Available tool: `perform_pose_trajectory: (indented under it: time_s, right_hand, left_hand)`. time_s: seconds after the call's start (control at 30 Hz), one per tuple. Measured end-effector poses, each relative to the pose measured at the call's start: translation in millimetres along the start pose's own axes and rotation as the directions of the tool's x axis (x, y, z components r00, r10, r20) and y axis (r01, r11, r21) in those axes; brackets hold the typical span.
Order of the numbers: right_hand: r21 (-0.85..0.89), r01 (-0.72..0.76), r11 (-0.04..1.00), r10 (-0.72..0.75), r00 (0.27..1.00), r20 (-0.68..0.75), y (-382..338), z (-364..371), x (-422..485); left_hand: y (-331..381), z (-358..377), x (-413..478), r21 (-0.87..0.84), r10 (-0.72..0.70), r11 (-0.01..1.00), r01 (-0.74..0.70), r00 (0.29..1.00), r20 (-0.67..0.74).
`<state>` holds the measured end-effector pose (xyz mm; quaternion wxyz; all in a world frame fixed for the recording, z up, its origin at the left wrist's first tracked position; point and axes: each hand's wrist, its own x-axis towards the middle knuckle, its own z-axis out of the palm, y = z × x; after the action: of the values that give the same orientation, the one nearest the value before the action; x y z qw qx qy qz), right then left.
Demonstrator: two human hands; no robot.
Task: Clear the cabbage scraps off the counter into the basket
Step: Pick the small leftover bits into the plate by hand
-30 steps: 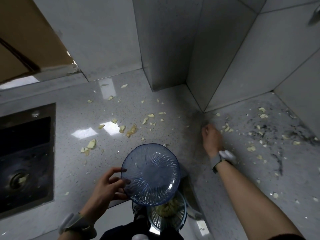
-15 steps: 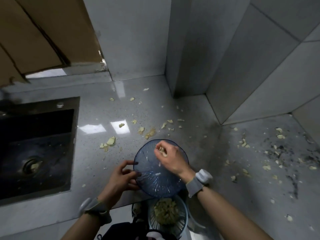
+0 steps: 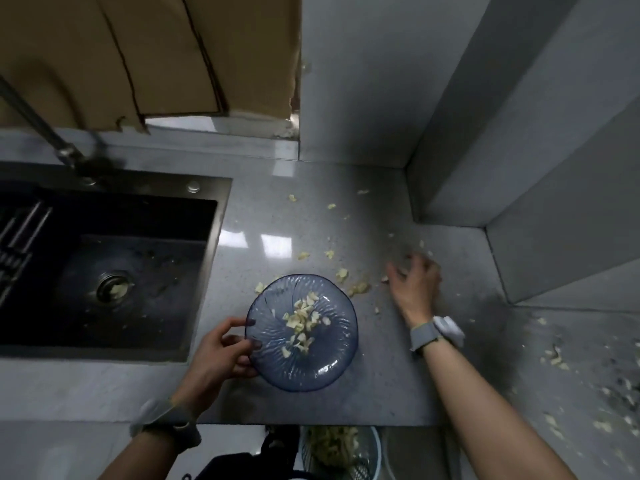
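My left hand (image 3: 218, 351) grips the left rim of the blue glass plate (image 3: 332, 372), thumb on top and fingers curled under it. I cannot tell if the plate sits on the counter (image 3: 311, 407) or is held just above it. A little heap of pale cabbage scraps (image 3: 301, 320) lies in the middle of the plate. My right hand (image 3: 414, 285) is out over the counter to the right of the plate, fingers spread wide and bent down. It looks blurry, and I see nothing held in it. More loose scraps (image 3: 360, 287) lie on the counter between the plate and that hand, and others are dotted farther back near the wall. The white basket (image 3: 376, 445) is down below the front edge of the counter, with cabbage (image 3: 332, 441) piled inside it. On my left is a dark sink (image 3: 145, 209) with a bit of cabbage at its drain (image 3: 112, 289). The counter is grey and shiny, with dark smudges (image 3: 498, 341) and more bits (image 3: 554, 356) on its right side. Grey wall tiles (image 3: 519, 133) stand behind, and brown cardboard (image 3: 138, 57) is at the top left.
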<state>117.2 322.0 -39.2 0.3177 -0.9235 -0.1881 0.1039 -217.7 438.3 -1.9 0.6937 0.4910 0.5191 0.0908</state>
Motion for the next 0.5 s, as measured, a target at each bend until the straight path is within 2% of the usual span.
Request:
perform_pose_trajectory:
  time_s: [0.03, 0.1, 0.23, 0.4, 0.5]
  right_hand:
    - [-0.071, -0.084, 0.994, 0.084, 0.996, -0.003, 8.6, -2.4, 10.1]
    - [-0.187, -0.140, 0.972, 0.155, 0.986, 0.069, 13.0, 1.9, 26.6]
    - [-0.378, -0.010, 0.926, 0.117, 0.958, 0.263, -0.3, 11.5, 41.5]
    - [-0.361, 0.127, 0.924, 0.029, 0.917, 0.398, -24.2, 23.5, 21.3]
    - [-0.195, 0.079, 0.978, 0.025, 0.878, 0.477, -38.0, 37.5, 2.2]
  left_hand:
    - [-0.5, -4.7, 0.0, -0.007, 0.000, 1.000, 0.000, 1.000, -0.010]
    - [-3.6, -22.3, 2.3, -0.035, -0.004, 0.999, 0.002, 0.999, -0.043]
    - [-11.3, -50.8, 9.0, -0.068, -0.011, 0.998, 0.007, 0.998, -0.065]
    - [-16.0, -65.5, 14.6, -0.089, -0.012, 0.996, 0.008, 0.998, -0.053]
    - [-14.5, -65.7, 14.8, -0.100, -0.017, 0.995, 0.013, 0.999, -0.037]
